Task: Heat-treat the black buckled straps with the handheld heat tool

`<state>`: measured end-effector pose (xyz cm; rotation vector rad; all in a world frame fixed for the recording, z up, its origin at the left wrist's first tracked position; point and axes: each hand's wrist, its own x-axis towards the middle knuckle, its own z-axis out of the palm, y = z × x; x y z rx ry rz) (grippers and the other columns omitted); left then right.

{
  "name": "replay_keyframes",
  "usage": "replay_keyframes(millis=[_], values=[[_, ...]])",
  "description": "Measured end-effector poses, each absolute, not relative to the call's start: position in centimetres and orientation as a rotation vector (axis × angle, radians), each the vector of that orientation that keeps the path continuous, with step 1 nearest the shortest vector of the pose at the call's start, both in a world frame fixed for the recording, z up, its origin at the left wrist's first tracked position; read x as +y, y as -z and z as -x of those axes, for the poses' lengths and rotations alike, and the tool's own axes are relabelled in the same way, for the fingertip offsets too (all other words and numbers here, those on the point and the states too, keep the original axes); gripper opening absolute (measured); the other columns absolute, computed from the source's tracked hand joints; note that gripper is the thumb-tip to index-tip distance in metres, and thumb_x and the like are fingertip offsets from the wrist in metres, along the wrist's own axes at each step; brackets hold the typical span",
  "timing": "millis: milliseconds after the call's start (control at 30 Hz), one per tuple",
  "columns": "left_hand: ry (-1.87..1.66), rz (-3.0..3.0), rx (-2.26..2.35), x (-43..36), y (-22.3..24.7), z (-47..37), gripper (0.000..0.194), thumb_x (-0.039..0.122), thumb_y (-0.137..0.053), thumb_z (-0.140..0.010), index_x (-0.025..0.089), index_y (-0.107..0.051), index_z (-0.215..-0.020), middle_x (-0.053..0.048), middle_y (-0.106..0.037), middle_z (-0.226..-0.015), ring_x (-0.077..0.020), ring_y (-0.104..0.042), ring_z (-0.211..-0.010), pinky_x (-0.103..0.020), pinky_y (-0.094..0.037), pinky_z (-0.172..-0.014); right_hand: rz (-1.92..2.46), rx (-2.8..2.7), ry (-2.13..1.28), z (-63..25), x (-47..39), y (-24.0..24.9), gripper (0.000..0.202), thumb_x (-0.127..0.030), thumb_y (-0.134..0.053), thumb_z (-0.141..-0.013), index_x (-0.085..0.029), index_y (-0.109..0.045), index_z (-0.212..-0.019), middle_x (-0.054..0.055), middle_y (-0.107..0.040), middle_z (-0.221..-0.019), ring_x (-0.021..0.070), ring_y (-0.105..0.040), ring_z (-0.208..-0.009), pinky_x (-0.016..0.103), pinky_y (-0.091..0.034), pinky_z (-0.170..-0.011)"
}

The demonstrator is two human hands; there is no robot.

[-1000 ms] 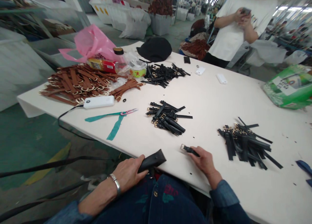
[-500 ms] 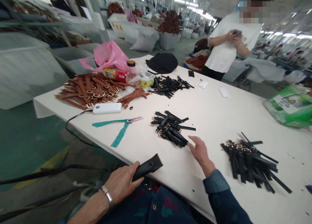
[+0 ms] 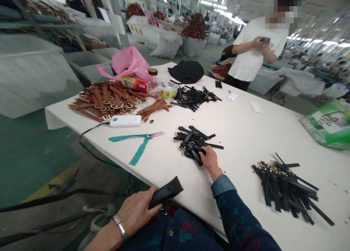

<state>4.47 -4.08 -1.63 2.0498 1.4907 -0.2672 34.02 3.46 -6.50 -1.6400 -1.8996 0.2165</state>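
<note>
My left hand (image 3: 140, 207) is wrapped round a flat black leather strap piece (image 3: 167, 192) over the table's front edge. At the near right end of the middle pile of black buckled straps (image 3: 188, 136), my right hand (image 3: 210, 158) has its fingers closed on a black strap (image 3: 201, 152). Another pile of black straps (image 3: 284, 185) lies to the right of my right hand. Left of the middle pile, pink-handled snips (image 3: 155, 135) rest with a teal cloth strip (image 3: 139, 152) attached.
Brown straps (image 3: 106, 98), a white power bank (image 3: 125, 121) with a cable, a pink bag (image 3: 128, 61) and a black cap (image 3: 186, 71) occupy the table's far left. A green package (image 3: 328, 123) sits at right. A person (image 3: 250, 50) stands beyond the table holding a phone.
My right hand has moved left onto the middle pile and closed on a strap there. My left hand still holds its black piece. The view has shifted slightly.
</note>
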Motion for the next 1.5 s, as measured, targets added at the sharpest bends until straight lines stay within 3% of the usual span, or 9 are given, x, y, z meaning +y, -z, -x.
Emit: replay_keyframes(millis=[200,367,500,1100,1500], values=[[0.224,-2.051,1.484,-3.2,0.9,-4.3,0.031,0.046,-0.038,-0.076,0.026,-0.048,-0.097,-0.002,-0.063,-0.083,-0.0189,-0.059,-0.081,-0.026,-0.04,-0.066,1.725,-1.801,-0.244,-33.2,0.9,6.9,0.028,-0.028,-0.046,-0.082,-0.02,-0.055,-0.107,0.007,-0.061,-0.096,0.0173,-0.056,-0.085,0.032,-0.044,-0.078],[0.256,-2.073,1.49,-2.3,0.0,-4.7,0.029,0.048,-0.037,-0.076,0.026,-0.047,-0.094,-0.001,-0.064,-0.081,-0.0185,-0.059,-0.077,-0.026,-0.038,-0.064,1.733,-1.904,-0.521,-31.0,-4.8,9.1,0.037,-0.032,-0.053,-0.076,-0.025,-0.052,-0.112,0.003,-0.061,-0.092,0.017,-0.058,-0.083,0.028,-0.045,-0.073],[0.321,-2.132,1.454,-1.8,0.3,-5.4,0.032,0.05,-0.035,-0.077,0.027,-0.045,-0.096,-0.002,-0.064,-0.081,-0.0197,-0.059,-0.077,-0.027,-0.039,-0.064,1.82,-1.892,-0.585,-29.2,-6.8,10.6,0.028,-0.035,-0.054,-0.076,-0.028,-0.057,-0.103,0.001,-0.059,-0.084,0.015,-0.057,-0.077,0.024,-0.043,-0.067],[0.545,-2.18,1.395,-2.0,2.4,-8.2,0.037,0.048,-0.035,-0.077,0.023,-0.045,-0.102,-0.007,-0.064,-0.084,-0.0215,-0.06,-0.079,-0.031,-0.042,-0.067,1.653,-1.796,-0.581,-30.8,-7.3,11.3,0.016,-0.019,-0.049,-0.068,-0.018,-0.056,-0.083,0.003,-0.05,-0.076,0.0152,-0.048,-0.072,0.026,-0.04,-0.065],[0.517,-2.227,1.335,-2.1,0.3,-10.7,0.034,0.048,-0.033,-0.079,0.023,-0.045,-0.099,-0.005,-0.064,-0.085,-0.0209,-0.06,-0.079,-0.029,-0.041,-0.066,1.718,-1.764,-0.57,-31.2,-8.1,11.5,0.021,-0.024,-0.054,-0.072,-0.02,-0.058,-0.092,0.006,-0.053,-0.088,0.0188,-0.049,-0.085,0.032,-0.041,-0.076]])
